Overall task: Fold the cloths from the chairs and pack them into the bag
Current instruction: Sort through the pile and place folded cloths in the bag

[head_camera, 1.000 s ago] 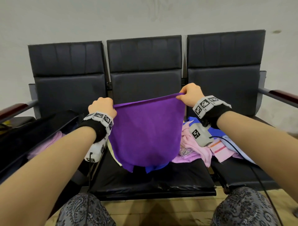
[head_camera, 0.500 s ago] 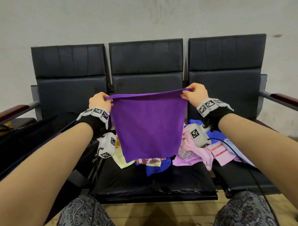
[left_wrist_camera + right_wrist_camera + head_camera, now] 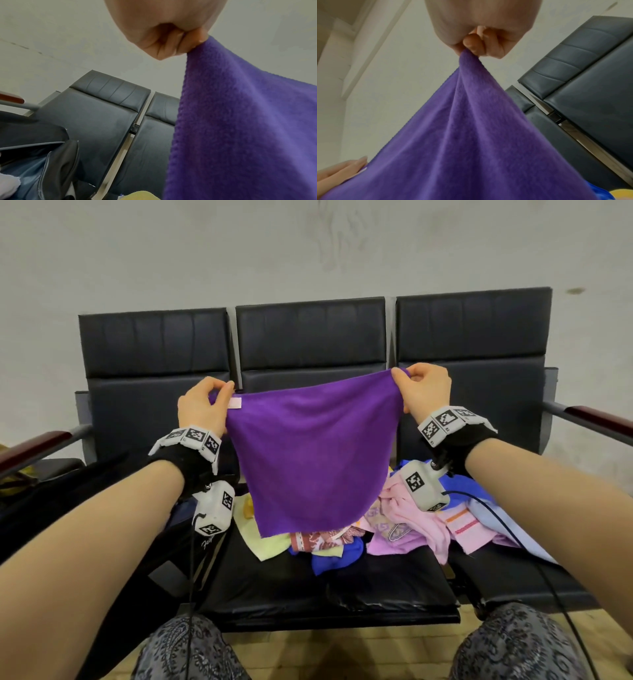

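A purple cloth (image 3: 310, 453) hangs spread in the air before the middle chair, a small pale label at its top left corner. My left hand (image 3: 205, 405) pinches that corner; my right hand (image 3: 419, 390) pinches the top right corner. The wrist views show the same grips: left hand (image 3: 173, 39) on the purple cloth (image 3: 248, 128), right hand (image 3: 479, 44) on the purple cloth (image 3: 462, 135). A pile of cloths (image 3: 404, 525), pink, yellow, blue and patterned, lies on the middle and right seats below. A black bag (image 3: 68, 501) sits open on the left seat.
Three black chairs (image 3: 311, 337) stand joined against a pale wall, with red-brown armrests (image 3: 599, 419) at both ends. My knees in patterned trousers (image 3: 513, 645) are at the seat's front edge. Cables run from both wrist cameras.
Both hands have lifted the purple cloth higher and drawn it taut, so its lower edge now hangs clear above the pile. The grips on the corners stay the same.
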`<state>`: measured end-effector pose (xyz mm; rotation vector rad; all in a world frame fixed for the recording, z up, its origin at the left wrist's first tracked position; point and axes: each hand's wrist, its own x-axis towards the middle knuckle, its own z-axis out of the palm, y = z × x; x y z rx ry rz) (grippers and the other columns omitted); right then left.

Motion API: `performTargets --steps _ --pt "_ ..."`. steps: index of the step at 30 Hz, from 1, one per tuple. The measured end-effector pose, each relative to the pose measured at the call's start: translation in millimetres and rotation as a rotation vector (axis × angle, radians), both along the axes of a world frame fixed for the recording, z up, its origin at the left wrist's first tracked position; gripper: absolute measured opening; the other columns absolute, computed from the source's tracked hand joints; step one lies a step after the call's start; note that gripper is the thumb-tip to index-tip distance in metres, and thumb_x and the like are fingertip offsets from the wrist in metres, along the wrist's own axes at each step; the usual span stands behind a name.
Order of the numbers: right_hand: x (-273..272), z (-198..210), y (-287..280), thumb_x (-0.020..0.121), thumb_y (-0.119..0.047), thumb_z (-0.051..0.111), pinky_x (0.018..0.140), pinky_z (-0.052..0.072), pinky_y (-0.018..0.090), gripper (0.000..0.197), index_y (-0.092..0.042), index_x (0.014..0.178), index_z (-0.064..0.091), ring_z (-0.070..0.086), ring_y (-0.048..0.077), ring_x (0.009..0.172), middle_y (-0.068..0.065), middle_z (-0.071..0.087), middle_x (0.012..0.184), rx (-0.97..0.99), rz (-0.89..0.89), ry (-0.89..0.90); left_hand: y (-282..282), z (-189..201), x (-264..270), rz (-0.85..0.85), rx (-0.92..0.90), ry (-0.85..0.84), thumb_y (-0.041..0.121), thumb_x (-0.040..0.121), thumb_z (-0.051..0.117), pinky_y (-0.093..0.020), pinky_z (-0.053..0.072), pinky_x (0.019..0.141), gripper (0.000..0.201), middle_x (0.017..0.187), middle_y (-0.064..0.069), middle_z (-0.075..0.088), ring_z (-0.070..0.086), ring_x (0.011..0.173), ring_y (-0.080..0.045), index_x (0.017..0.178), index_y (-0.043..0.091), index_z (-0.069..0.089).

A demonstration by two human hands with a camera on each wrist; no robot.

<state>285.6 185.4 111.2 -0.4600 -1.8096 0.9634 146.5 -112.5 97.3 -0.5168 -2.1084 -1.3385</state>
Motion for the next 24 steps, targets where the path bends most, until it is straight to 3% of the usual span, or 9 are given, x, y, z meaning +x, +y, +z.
performTargets --steps 2,4,6,9,11,14,18,20,24 --pt "2.9 5.1 -0.3 0.086 -0.026 0.064 0.053 0.041 0.015 0.025 -0.008 0.069 0.063 0.052 0.008 0.046 -0.005 0.055 0.048 0.032 -0.033 0.019 -2.9 3.4 1.4 -0.022 -0.009 -0.013 0.04 0.09 0.057 -0.043 0.053 0.076 0.026 0.079 -0.003 0.063 0.061 0.073 -0.031 0.089 0.018 0.068" --pt "3.0 6.4 1.5 0.086 -0.025 0.064 0.055 0.038 0.013 0.023 -0.005 0.076 0.067 0.053 0.012 0.06 0.005 0.058 0.061 0.047 -0.038 0.01 -3.7 4.8 -1.8 -0.027 -0.015 -0.009 0.036 0.091 0.057 -0.027 0.053 0.062 0.027 0.082 -0.008 0.065 0.059 0.059 -0.02 0.092 0.012 0.069" --pt "-2.0 -0.6 5.6 0.086 -0.026 0.064 0.058 0.041 0.018 0.023 -0.006 0.077 0.067 0.052 0.005 0.052 0.002 0.055 0.055 0.04 -0.02 -0.032 -1.3 1.2 -3.5 -0.05 -0.009 -0.038 0.034 0.092 0.056 -0.014 0.047 0.05 0.028 0.077 -0.007 0.064 0.055 0.04 -0.007 0.094 0.009 0.068" --pt "-13.8 -27.7 12.6 0.085 -0.026 0.065 0.052 0.045 0.018 0.019 -0.009 0.077 0.067 0.05 0.002 0.034 -0.006 0.053 0.045 -0.007 0.022 -0.149 5.5 -18.9 -13.5 -0.063 -0.037 -0.137 0.032 0.093 0.056 -0.024 0.05 0.075 0.026 0.06 0.002 0.058 0.054 0.036 0.001 0.095 0.01 0.068" --pt "-22.3 -52.8 16.8 0.086 -0.027 0.066 0.05 0.041 0.013 0.017 -0.011 0.078 0.068 0.053 0.005 0.041 -0.007 0.053 0.047 -0.006 0.04 -0.239 12.4 -41.5 -23.7 -0.056 -0.075 -0.207 0.028 0.092 0.057 -0.025 0.052 0.079 0.024 0.056 0.001 0.058 0.054 0.037 0.001 0.097 0.008 0.068" --pt "-35.2 -85.6 22.7 0.086 -0.028 0.066 0.06 0.041 0.02 0.017 -0.014 0.079 0.07 0.056 0.013 0.058 -0.006 0.054 0.055 -0.012 0.025 -0.347 21.9 -77.7 -39.2 -0.062 -0.095 -0.305 0.016 0.092 0.059 -0.007 0.046 0.052 0.016 0.078 -0.011 0.065 0.057 0.04 0.005 0.096 0.002 0.065" --pt "-49.8 -119.0 21.2 0.088 -0.018 0.065 0.037 0.043 0.015 0.016 -0.011 0.074 0.062 0.054 0.007 0.031 0.003 0.056 0.044 -0.235 0.123 -0.402 26.2 -115.5 -47.2 0.013 -0.224 -0.384 0.021 0.088 0.063 -0.027 0.045 0.081 0.02 0.099 -0.015 0.068 0.063 0.094 -0.027 0.102 0.008 0.069" --pt "-52.7 -134.9 16.3 0.091 -0.016 0.063 0.037 0.047 0.018 0.014 -0.008 0.079 0.06 0.058 0.008 0.034 0.012 0.061 0.056 -0.405 0.221 -0.424 26.7 -133.6 -46.7 -0.014 -0.244 -0.462 0.029 0.087 0.065 -0.027 0.042 0.079 0.024 0.093 -0.013 0.069 0.061 0.093 -0.028 0.099 0.01 0.072" --pt "-45.6 -165.3 4.7 0.096 -0.04 0.051 0.039 0.051 0.022 0.034 -0.008 0.105 0.052 0.06 0.013 0.036 0.017 0.062 0.071 -0.654 0.295 -0.566 28.4 -166.3 -40.7 -0.03 -0.216 -0.653 0.064 0.082 0.05 -0.033 0.051 0.082 0.06 0.078 -0.016 0.071 0.066 0.084 -0.029 0.083 0.009 0.076"
